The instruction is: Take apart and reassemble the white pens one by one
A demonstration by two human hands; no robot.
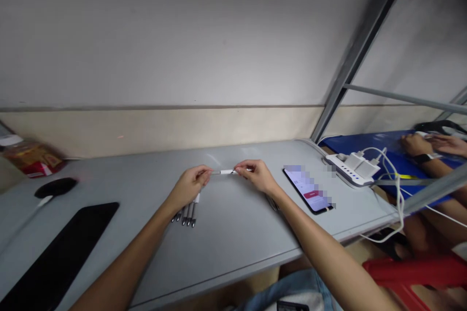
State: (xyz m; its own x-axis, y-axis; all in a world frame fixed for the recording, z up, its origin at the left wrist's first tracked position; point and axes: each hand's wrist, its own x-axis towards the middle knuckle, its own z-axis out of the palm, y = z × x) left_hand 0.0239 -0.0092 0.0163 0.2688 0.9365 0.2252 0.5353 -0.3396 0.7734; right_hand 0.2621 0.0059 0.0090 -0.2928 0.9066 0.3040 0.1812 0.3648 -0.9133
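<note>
Both my hands hold a slim pen (pixel 226 172) level above the grey table, its middle white and its ends paler or metallic. My left hand (pixel 191 183) pinches the left end between thumb and fingertips. At the right end, the fingers of my right hand (pixel 257 175) are closed on the pen's tip. Several similar pens (pixel 188 214) with dark metallic ends lie side by side beneath my left wrist, partly hidden by it. Some thin dark objects (pixel 273 203) show beside my right forearm, mostly covered, and I cannot make out their kind.
A lit phone (pixel 308 189) lies right of my right hand, with a white power strip (pixel 348 170) and cables beyond. Left are a black mat (pixel 62 252), a black round pad (pixel 55 187) and a jar (pixel 32 155). A co-worker's hands (pixel 418 145) are over a blue table.
</note>
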